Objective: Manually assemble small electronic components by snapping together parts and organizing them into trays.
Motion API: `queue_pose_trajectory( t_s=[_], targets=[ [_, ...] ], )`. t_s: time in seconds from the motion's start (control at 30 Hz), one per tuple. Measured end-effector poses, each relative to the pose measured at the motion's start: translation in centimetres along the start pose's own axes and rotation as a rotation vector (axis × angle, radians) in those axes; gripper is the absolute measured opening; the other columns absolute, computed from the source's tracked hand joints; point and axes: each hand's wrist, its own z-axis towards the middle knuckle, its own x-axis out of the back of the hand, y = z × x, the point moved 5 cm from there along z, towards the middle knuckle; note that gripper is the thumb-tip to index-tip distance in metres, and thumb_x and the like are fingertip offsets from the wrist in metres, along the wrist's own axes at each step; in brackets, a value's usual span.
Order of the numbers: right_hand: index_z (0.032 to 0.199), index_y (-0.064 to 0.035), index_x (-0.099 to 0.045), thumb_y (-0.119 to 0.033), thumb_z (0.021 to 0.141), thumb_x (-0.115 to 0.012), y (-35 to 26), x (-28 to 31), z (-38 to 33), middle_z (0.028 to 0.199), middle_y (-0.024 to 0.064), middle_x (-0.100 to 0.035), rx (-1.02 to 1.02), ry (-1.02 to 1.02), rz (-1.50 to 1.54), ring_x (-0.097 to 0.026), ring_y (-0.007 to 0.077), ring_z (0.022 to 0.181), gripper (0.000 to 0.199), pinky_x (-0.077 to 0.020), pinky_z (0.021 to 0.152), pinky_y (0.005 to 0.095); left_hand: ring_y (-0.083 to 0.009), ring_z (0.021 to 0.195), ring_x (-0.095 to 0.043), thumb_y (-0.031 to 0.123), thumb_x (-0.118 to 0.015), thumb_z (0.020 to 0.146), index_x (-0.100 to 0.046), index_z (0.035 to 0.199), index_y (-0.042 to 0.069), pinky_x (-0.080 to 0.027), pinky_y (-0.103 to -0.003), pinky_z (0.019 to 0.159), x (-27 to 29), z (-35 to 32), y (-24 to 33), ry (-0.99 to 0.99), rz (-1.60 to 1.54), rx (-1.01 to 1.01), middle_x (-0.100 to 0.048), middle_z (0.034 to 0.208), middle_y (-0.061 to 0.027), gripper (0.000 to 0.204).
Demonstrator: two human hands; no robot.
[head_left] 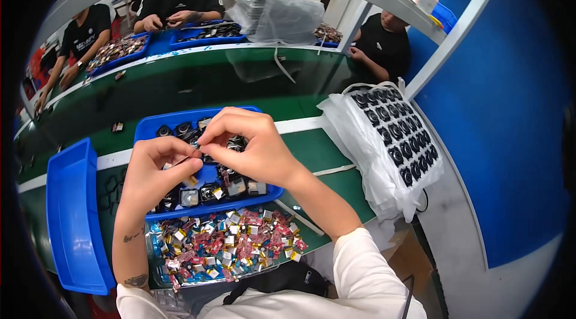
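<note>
My left hand (157,176) and my right hand (251,146) meet over a blue tray (270,194), each with thumb and forefinger pinched together. Between the fingertips is a small part with a bluish bit, mostly covered, so its kind cannot be made out. Black housings (210,191) with round fronts, some showing silver or grey blocks, fill the tray beneath my hands. Closer to me, a pile of small red circuit boards (246,246) with silver battery cells and blue pieces lies spread out.
To the left stands another blue tray (72,217). A stack of black moulded trays (399,136) in white plastic wrap sits at the right. Beyond runs a dark green conveyor belt (198,88) carrying a few small parts. Several people work across it; a white frame (459,28) arches overhead.
</note>
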Motion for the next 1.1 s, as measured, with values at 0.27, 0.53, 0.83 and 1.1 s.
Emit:
queue_pose_trajectory(
  t_s=[0.27,0.53,0.83,1.1],
  targets=[
    [0.088,0.0027,-0.067,0.006,0.077,-0.065,0.6,0.0,-0.2,0.086,0.0061,-0.063,-0.198,-0.035,0.373,-0.062,0.0109,0.080,0.011,-0.0511,0.072,0.0218,-0.0066,0.063,-0.058,0.010,-0.068,0.081,-0.067,0.082,-0.002,-0.045,-0.019,0.058,1.0,0.1,-0.1,0.046,0.018,-0.108,-0.064,0.069,-0.0033,0.012],
    [0.092,-0.0027,-0.053,-0.001,0.083,-0.064,1.2,-1.0,-0.5,0.089,0.0036,-0.060,-0.274,-0.094,0.549,-0.057,0.0082,0.083,0.015,-0.0467,0.074,0.0213,-0.0073,0.068,-0.058,0.010,-0.068,0.081,-0.066,0.084,-0.001,-0.045,-0.021,0.062,0.6,1.0,-1.0,-0.027,-0.151,-0.072,-0.063,0.073,-0.0032,0.012],
    [0.090,-0.0063,-0.043,-0.003,0.085,-0.061,0.8,-1.2,-0.4,0.090,0.0064,-0.055,-0.247,-0.119,0.620,-0.049,0.0072,0.079,0.019,-0.0420,0.066,0.0205,-0.0084,0.069,-0.058,0.012,-0.067,0.082,-0.066,0.085,-0.001,-0.047,-0.022,0.063,0.7,0.5,-0.9,-0.112,-0.220,-0.104,-0.063,0.077,-0.0039,0.013],
    [0.087,-0.0076,-0.040,-0.003,0.084,-0.061,1.0,-1.4,-0.4,0.088,0.0066,-0.056,-0.219,-0.195,0.646,-0.050,0.0087,0.081,0.022,-0.0428,0.070,0.0226,-0.0098,0.069,-0.059,0.014,-0.068,0.082,-0.067,0.088,-0.002,-0.049,-0.023,0.061,0.2,0.3,-1.2,-0.202,-0.228,-0.060,-0.063,0.076,-0.0043,0.016]
  ],
)
